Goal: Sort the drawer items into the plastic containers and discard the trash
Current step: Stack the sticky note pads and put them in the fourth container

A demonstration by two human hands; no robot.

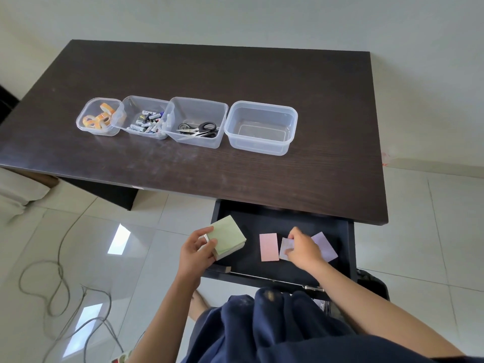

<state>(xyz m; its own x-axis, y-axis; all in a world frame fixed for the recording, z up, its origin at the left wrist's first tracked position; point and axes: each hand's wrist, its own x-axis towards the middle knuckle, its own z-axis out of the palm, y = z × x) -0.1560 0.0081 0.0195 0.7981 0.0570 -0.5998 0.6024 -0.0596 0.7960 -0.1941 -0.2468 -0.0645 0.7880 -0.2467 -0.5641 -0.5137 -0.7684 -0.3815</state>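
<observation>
My left hand (195, 251) grips a stack of green sticky notes (227, 235) over the left edge of the open black drawer (337, 229). In the drawer lie a pink note pad (269, 247) and a lilac pad (326, 244). My right hand (303, 247) pinches another pale lilac pad (284, 247) on the drawer floor between them. On the dark desk (209, 74) stand several clear containers: one with tape rolls (100, 116), one with batteries (145, 119), one with scissors (197, 121), and an empty one (262, 127) at the right.
Grey cables (60, 279) loop over the white tiled floor at the left. A dark bag or bin (372, 282) sits below the drawer's right corner. My dark blue clothing (262, 331) fills the bottom of the view.
</observation>
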